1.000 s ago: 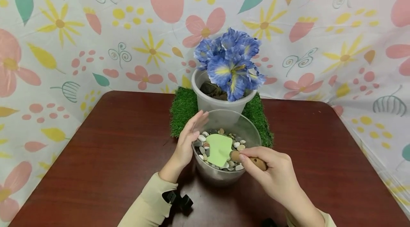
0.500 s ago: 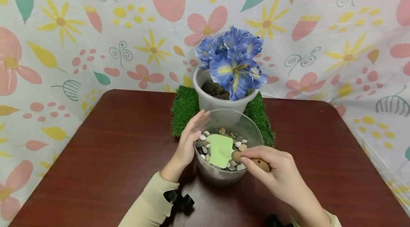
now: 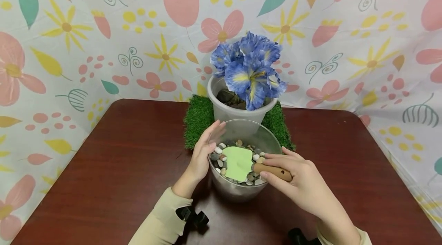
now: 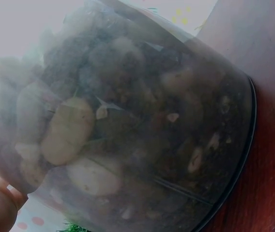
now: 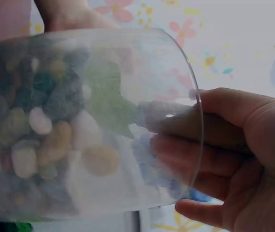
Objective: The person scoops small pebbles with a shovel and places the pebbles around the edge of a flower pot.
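Note:
A clear pot (image 3: 239, 193), filled with mixed pebbles (image 3: 218, 150) over dark soil, stands on the table. My left hand (image 3: 198, 160) rests against the pot's left side near the rim, its fingers fairly straight. On the pebbles lies the light green blade of a small hand trowel (image 3: 238, 163), its wooden handle leaning over the pot's right rim. My right hand (image 3: 304, 181) holds that handle loosely between thumb and fingers, other fingers spread by the rim. In the right wrist view the trowel (image 5: 108, 92) shows through the clear wall.
Behind the pot, a white flowerpot (image 3: 224, 108) with blue irises (image 3: 246, 68) stands on a green artificial grass mat (image 3: 198, 122). The dark red wooden table (image 3: 138, 153) backs onto a flower-printed cloth (image 3: 138, 26).
My right hand's fingers have spread and moved off the top of the trowel's handle to its sides, exposing more of it. The left hand and pot stay put.

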`<state>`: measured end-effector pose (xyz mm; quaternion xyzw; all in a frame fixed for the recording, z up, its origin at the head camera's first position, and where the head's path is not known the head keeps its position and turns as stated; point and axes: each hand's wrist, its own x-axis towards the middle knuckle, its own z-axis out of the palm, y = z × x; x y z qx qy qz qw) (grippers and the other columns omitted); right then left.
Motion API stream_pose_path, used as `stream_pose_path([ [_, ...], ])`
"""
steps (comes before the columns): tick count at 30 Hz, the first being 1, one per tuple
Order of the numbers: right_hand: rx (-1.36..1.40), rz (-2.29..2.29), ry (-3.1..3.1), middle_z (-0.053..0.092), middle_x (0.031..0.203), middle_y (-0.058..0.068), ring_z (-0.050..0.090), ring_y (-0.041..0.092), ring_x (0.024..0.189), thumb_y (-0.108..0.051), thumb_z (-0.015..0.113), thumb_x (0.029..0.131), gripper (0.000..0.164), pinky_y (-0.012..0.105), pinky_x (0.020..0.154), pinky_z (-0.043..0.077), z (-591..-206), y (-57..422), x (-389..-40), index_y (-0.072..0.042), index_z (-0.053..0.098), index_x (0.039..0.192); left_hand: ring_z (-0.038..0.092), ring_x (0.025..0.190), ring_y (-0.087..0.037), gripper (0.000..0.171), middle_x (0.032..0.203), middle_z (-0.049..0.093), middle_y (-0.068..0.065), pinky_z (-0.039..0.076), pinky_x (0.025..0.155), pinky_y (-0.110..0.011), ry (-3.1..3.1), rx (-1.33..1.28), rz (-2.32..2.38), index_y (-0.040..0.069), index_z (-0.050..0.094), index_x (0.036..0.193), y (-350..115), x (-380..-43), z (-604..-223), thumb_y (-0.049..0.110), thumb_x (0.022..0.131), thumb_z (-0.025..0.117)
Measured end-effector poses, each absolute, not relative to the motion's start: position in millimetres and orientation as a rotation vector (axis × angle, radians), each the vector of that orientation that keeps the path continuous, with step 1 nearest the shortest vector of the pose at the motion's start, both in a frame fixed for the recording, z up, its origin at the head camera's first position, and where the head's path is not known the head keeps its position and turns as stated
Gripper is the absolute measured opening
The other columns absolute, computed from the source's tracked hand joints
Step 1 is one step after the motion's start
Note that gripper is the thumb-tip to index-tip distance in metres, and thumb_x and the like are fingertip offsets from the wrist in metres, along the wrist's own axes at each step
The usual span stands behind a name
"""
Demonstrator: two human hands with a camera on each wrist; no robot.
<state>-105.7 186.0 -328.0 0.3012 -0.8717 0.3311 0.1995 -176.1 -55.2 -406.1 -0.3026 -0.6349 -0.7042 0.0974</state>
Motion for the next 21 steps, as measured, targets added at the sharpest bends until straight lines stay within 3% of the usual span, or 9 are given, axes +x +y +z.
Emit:
stream_pose_path([
  [3, 0.865, 1.031, -2.426, 0.074, 0.095, -0.003, 0.067, 0.018, 0.104, -0.008, 0.078, 0.072, 0.03, 0.013, 0.108, 0.029, -328.7, 188.2, -107.6, -0.016, 0.075, 0.1, 0.037, 0.13, -0.048, 0.058, 0.144, 0.035, -0.032, 0.03, 0.105, -0.062, -1.872, -0.9, -2.074, -0.009, 0.022, 0.145, -55.0, -175.6, -406.2, 0.011, 0.09, 0.029],
  [10, 0.924, 1.177, -2.384, 0.075, 0.092, -0.002, 0.067, 0.001, 0.095, -0.002, 0.075, 0.074, 0.027, 0.015, 0.11, 0.028, -329.2, 192.7, -110.4, -0.012, 0.075, 0.099, 0.038, 0.13, -0.048, 0.059, 0.143, 0.035, -0.033, 0.031, 0.105, -0.062, -1.864, -0.92, -2.069, -0.011, 0.022, 0.144, -52.9, -176.4, -405.0, 0.013, 0.09, 0.03],
  [14, 0.917, 1.146, -2.389, 0.075, 0.093, -0.002, 0.066, -0.001, 0.097, 0.0, 0.076, 0.072, 0.028, 0.017, 0.112, 0.027, -331.4, 191.3, -111.3, -0.013, 0.076, 0.097, 0.039, 0.13, -0.047, 0.059, 0.143, 0.036, -0.032, 0.031, 0.106, -0.061, -1.864, -0.914, -2.069, -0.009, 0.023, 0.145, -51.9, -178.4, -403.7, 0.014, 0.09, 0.03],
  [17, 0.938, 1.122, -2.385, 0.075, 0.094, 0.0, 0.067, -0.003, 0.091, 0.0, 0.076, 0.071, 0.027, 0.02, 0.114, 0.025, -333.9, 188.8, -113.0, -0.012, 0.075, 0.096, 0.039, 0.129, -0.047, 0.06, 0.142, 0.037, -0.032, 0.031, 0.106, -0.061, -1.862, -0.901, -2.069, -0.009, 0.024, 0.144, -52.3, -179.1, -403.1, 0.013, 0.089, 0.03],
  [21, 0.931, 1.169, -2.385, 0.075, 0.093, 0.0, 0.063, 0.001, 0.106, 0.002, 0.076, 0.071, 0.027, 0.02, 0.112, 0.03, -336.1, 190.3, -115.0, -0.012, 0.075, 0.093, 0.039, 0.129, -0.048, 0.059, 0.142, 0.037, -0.032, 0.031, 0.105, -0.061, -1.867, -0.888, -2.066, -0.009, 0.024, 0.144, -52.7, -176.9, -405.4, 0.013, 0.09, 0.029],
])
